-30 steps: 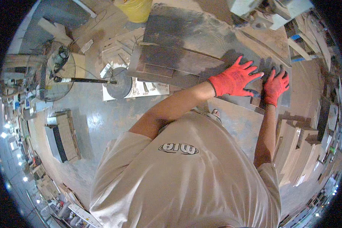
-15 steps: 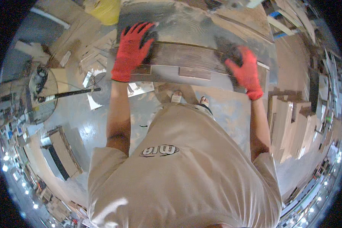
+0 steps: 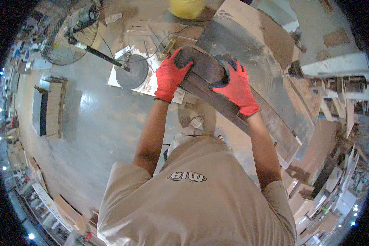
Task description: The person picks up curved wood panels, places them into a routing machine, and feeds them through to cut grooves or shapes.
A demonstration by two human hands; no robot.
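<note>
A short dark wooden board (image 3: 207, 67) lies between my two gloved hands at the left end of the workbench (image 3: 221, 39). My left hand (image 3: 170, 78), in a red glove with dark fingertips, is closed around the board's left end. Across the board's right part, my right hand (image 3: 237, 87) holds it between thumb and fingers; the undersides of both grips are hidden. Long dark wooden strips (image 3: 217, 102) run along the bench's near edge, beneath and beside my hands.
A floor fan (image 3: 69, 37) with a round base (image 3: 132, 71) stands at the left. Past the bench sits a yellow bag-like object (image 3: 186, 8). A stack of boards (image 3: 55, 107) rests on the floor farther left, and wood scraps (image 3: 336, 102) crowd the right side.
My view has swung left, so the bench now slants down to the right. My hands have come closer together; the left has gone from spread fingers to gripping the board.
</note>
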